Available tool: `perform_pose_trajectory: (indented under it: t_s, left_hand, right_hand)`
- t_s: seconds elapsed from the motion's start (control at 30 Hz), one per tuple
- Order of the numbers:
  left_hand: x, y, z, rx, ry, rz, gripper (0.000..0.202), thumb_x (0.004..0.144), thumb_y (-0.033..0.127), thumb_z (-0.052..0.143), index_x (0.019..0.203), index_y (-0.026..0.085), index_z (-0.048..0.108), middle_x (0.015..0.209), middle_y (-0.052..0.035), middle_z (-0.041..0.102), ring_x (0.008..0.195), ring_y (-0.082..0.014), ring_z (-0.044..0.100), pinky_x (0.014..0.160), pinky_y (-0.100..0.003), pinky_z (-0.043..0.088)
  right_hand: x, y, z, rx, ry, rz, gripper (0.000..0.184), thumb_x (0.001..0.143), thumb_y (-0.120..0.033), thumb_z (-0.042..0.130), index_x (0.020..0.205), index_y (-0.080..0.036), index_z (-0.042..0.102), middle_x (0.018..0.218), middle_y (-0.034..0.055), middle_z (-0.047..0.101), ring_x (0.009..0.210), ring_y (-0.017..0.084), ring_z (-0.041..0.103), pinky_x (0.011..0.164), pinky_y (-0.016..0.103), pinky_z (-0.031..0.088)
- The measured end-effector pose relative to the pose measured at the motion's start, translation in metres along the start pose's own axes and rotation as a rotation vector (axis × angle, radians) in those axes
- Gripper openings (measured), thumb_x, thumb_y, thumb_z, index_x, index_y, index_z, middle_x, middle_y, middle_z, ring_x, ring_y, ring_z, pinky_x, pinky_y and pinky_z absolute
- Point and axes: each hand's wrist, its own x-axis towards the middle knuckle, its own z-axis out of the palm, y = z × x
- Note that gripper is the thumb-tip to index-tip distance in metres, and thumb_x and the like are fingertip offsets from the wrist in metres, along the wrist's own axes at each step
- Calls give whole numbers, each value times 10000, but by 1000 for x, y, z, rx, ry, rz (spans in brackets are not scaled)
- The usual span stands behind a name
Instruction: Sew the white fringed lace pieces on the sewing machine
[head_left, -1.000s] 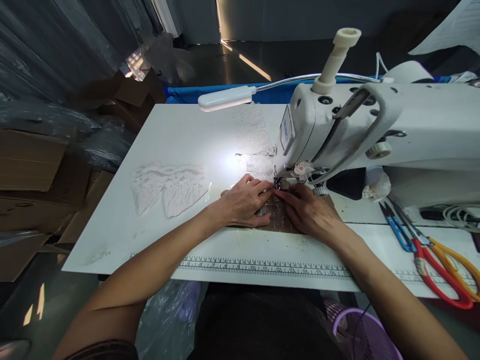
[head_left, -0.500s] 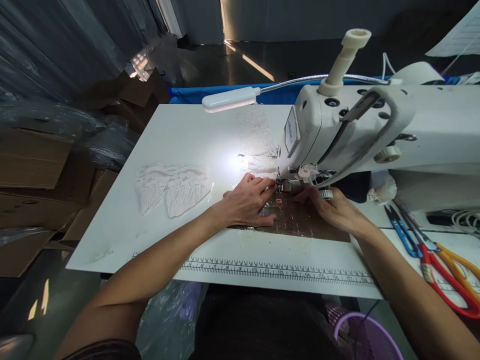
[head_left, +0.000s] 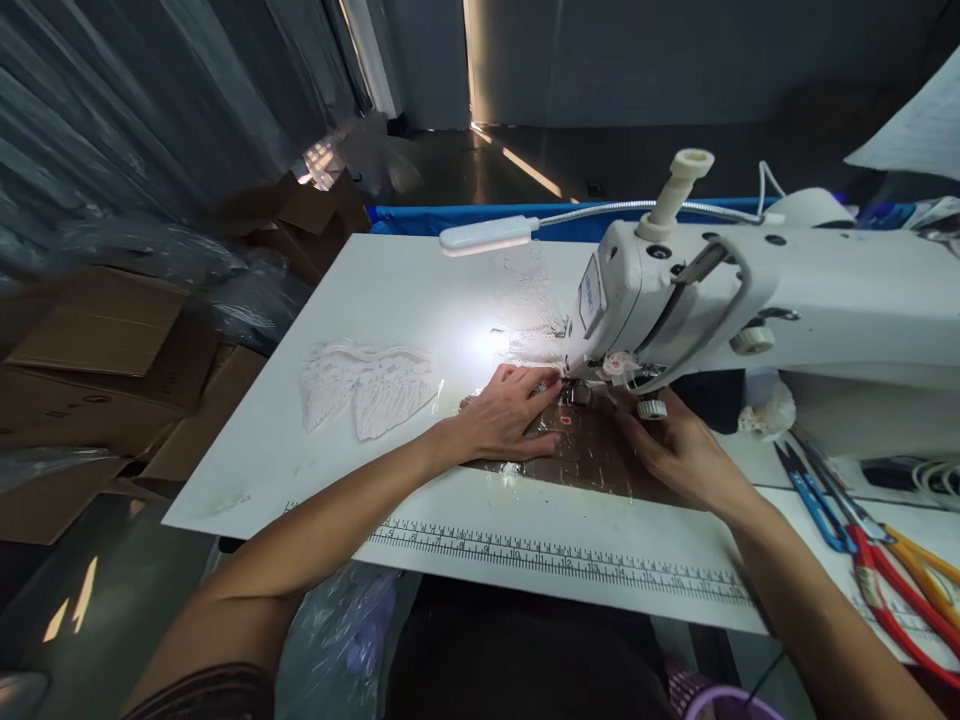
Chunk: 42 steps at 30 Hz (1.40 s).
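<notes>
My left hand [head_left: 510,415] lies flat with fingers spread on the brown plate of the sewing machine [head_left: 660,290], its fingertips beside the presser foot [head_left: 576,392]. White lace fabric [head_left: 529,345] lies just beyond those fingertips, partly under the machine head. My right hand [head_left: 679,450] reaches in from the other side of the foot, thumb and fingers drawn together; the tips are partly hidden behind a knob, so what they pinch cannot be made out. Left of my hands, another white lace piece [head_left: 371,385] rests on the white table [head_left: 255,470].
A lit lamp [head_left: 487,236] hangs over the table. Blue-handled snips [head_left: 817,500] and red-handled scissors [head_left: 874,570] lie to the right. A printed ruler [head_left: 555,560] runs along the front edge. Cardboard boxes [head_left: 97,330] stand left; a purple basket [head_left: 720,700] sits below.
The head view has tilted, so the table and machine sit lower in the picture. Both hands stay at the presser foot, with little visible movement against the machine.
</notes>
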Motion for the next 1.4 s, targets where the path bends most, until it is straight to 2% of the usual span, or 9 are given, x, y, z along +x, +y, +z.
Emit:
perform_pose_trajectory:
  t_s: [0.17,0.3,0.37,0.5,0.6,0.77,1.0,1.23,1.4]
  left_hand:
    - [15,-7,1,32,193,-224,546,934,387,461,1398,114,372,1470,-216,403,1352,-334,391,1085,-529,307]
    - [53,-35,-13,88,-34,-363,650,895,537,505,1354,83,431,1261,-217,581,1187,-370,536,1015,-554,359]
    - [70,-48,-20,115,-138,-318,712,861,569,552,1360,75,433,1355,-237,527,1262,-382,482,1052,-562,326]
    - [80,-54,-23,138,-125,-323,721,892,527,537,1443,107,338,1561,-212,301,1426,-356,301,1105,-517,285]
    - [60,-42,-24,137,-61,-325,657,925,517,511,1422,115,358,1570,-202,286,1420,-342,318,1098,-492,295]
    - [-9,-20,-37,105,63,-349,533,942,518,523,1327,163,428,1461,-166,437,1307,-307,437,1048,-484,340]
    - [-94,-27,-59,22,212,-823,369,897,534,586,932,167,564,1046,-95,564,1015,-266,554,912,-396,452]
    - [-117,-39,-56,-106,266,-843,246,933,298,528,716,182,546,933,-51,558,958,-204,581,861,-331,495]
    - [-112,-19,-58,-119,322,-787,237,933,263,541,727,168,607,1193,-96,560,1143,-241,540,994,-422,458]
  right_hand:
    - [-12,21,3,-66,-27,-167,308,952,-438,440,1047,-217,633,1190,123,601,1059,267,627,898,403,522]
    - [-21,47,18,-184,6,-253,362,974,-423,416,1197,-219,616,1211,133,575,1102,262,622,896,387,541]
    - [-23,57,25,-231,44,-299,387,972,-426,416,1242,-217,598,1246,133,548,1142,272,603,906,389,542]
    - [-23,67,30,-275,54,-363,384,966,-435,424,1254,-233,579,1263,119,535,1166,275,591,945,395,527]
    - [-22,72,31,-294,55,-373,398,974,-436,395,1286,-236,541,1279,125,528,1170,283,584,987,437,500]
    - [-20,79,30,-316,69,-444,412,958,-447,399,1275,-226,543,1265,136,546,1149,317,592,1025,511,463]
    - [-17,80,28,-318,72,-478,489,944,-518,395,1231,-174,589,1255,167,563,1152,358,593,1024,558,453]
    - [-23,66,23,-241,21,-425,470,919,-559,453,1151,-206,658,1277,149,588,1122,353,618,985,559,506]
    - [-31,39,13,-40,-35,-324,423,875,-576,557,1112,-263,715,1262,99,647,1171,343,608,994,519,532]
